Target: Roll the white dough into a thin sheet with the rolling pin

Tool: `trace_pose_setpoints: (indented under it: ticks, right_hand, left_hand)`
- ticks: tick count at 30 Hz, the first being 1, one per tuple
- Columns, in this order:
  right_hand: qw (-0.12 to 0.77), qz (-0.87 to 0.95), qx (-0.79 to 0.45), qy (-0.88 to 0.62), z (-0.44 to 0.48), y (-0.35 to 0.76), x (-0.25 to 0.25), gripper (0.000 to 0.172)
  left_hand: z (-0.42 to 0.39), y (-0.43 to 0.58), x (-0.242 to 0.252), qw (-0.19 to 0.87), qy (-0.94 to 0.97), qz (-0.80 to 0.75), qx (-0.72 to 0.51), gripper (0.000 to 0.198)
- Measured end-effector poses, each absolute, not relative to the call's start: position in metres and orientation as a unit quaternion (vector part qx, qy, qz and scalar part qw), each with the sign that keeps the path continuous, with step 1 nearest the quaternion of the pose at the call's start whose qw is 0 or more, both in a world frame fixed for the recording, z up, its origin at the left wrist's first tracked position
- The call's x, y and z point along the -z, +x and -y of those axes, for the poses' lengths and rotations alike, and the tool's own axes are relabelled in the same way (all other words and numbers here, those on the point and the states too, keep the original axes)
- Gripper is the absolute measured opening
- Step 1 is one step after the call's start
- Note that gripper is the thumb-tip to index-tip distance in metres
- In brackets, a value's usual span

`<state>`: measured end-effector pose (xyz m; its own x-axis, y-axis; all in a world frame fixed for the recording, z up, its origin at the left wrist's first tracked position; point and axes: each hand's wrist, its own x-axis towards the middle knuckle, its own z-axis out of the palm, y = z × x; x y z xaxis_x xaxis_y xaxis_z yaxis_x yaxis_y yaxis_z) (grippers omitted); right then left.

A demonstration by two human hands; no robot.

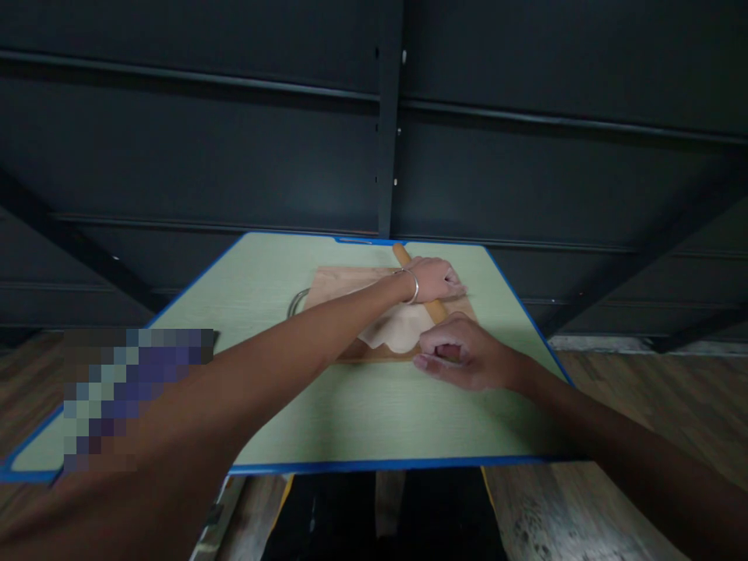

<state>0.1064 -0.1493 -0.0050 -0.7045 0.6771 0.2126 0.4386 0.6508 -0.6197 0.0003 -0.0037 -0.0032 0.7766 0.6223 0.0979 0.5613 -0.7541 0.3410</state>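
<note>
Nearest, a pale green tabletop [379, 425] with a blue rim runs out from the person's dark-clothed legs [327, 514]. On it, the right hand [459, 354] lies over the near end of a tan, cylindrical wooden rolling pin [435, 310], fingers curled inward with a hollow showing beside the thumb; whether they wrap the wood cannot be told. Just beside it, a pale, thin, irregular sheet of what looks like dough [403, 327] lies flat on a light brown, rectangular wooden board [334, 282], partly hidden by the left forearm. Farther along, the left hand [439, 279], a silvery bracelet [415, 287] at its wrist, is curled almost into a fist across the pin; its grip is hidden. The pin's far end points towards the black panelled wall [280, 148]. The step in hand appears to be rolling the sheet thinner; that calls for even pressure from both hands.
</note>
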Motion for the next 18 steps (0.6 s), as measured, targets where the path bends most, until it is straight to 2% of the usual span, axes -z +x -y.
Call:
trace_pose_setpoints:
  ticks: [7,13,18]
  right_hand:
    - [0.171,0.892,-0.249,-0.337,0.149,0.104,-0.005,0.046]
    - [0.056,0.918,-0.197,-0.340,0.148,0.094,-0.016,0.037]
    - [0.050,0.920,-0.185,-0.341,0.148,0.091,-0.013,0.036]
  left_hand:
    - [0.001,0.011,0.001,0.134,0.933,-0.330,-0.058,0.045]
    - [0.003,0.013,0.003,0.083,0.939,-0.331,-0.045,0.048]
    - [0.004,0.008,0.003,0.083,0.941,-0.317,-0.090,0.045]
